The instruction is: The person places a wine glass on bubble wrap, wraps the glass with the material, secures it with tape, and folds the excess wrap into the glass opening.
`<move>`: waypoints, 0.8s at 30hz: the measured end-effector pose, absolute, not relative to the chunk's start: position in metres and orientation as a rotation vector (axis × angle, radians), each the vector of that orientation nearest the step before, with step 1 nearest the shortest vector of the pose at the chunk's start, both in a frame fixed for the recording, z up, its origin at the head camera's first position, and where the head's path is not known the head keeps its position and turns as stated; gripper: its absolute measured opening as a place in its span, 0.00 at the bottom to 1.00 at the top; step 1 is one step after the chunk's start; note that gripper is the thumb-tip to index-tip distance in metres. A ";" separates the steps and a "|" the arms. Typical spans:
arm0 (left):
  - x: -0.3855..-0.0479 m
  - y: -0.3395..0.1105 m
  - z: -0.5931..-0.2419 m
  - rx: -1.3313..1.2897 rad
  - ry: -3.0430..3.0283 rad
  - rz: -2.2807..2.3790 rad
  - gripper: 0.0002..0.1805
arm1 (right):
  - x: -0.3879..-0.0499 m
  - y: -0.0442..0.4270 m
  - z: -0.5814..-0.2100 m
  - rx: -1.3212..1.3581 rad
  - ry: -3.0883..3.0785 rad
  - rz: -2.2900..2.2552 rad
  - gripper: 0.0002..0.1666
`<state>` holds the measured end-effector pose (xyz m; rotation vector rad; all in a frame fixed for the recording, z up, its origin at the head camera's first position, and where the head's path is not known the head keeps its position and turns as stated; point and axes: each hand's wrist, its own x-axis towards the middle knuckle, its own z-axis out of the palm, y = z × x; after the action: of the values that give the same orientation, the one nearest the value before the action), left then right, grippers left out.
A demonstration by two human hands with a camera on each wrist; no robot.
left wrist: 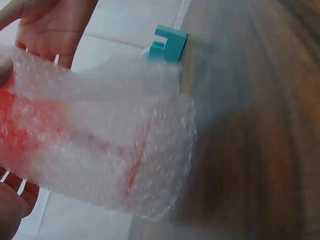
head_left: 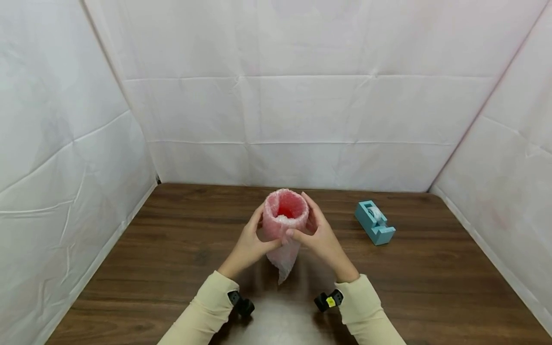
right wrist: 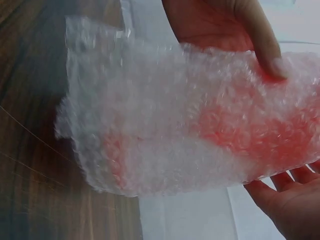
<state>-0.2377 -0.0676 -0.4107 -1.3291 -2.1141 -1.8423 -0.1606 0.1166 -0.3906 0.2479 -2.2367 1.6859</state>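
A red, hollow, round thing in bubble wrap (head_left: 284,229) is held up in front of me, its open top towards the head camera. My left hand (head_left: 251,241) grips it from the left, and my right hand (head_left: 320,238) grips it from the right with the thumb across the near side. In both wrist views the bubble wrap (left wrist: 100,135) goes past the red part, and its loose end (right wrist: 90,125) hangs below. What the red thing is, I cannot tell; the wrap blurs it.
A blue tape dispenser (head_left: 374,224) with a clear roll stands to the right on the dark wooden table (head_left: 185,239). White cloth walls (head_left: 302,110) enclose the table at the back and on both sides. Each wrist carries a small black camera.
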 end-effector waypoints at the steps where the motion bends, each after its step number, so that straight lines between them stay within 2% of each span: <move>1: -0.238 -0.067 -0.406 -1.322 -2.110 -1.843 0.46 | -0.164 0.117 -0.390 0.242 -2.236 1.680 0.52; 9: -0.273 -0.050 -0.417 -1.264 -2.116 -1.839 0.50 | -0.192 0.127 -0.384 0.209 -2.258 1.633 0.49; 24: -0.306 -0.041 -0.419 -1.178 -2.184 -1.698 0.46 | -0.228 0.131 -0.386 0.059 -2.334 1.553 0.54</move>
<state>-0.3056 -0.0407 -0.4192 -1.1784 -2.1842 -1.6976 -0.2284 0.1314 -0.3859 0.0593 -2.3335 1.5529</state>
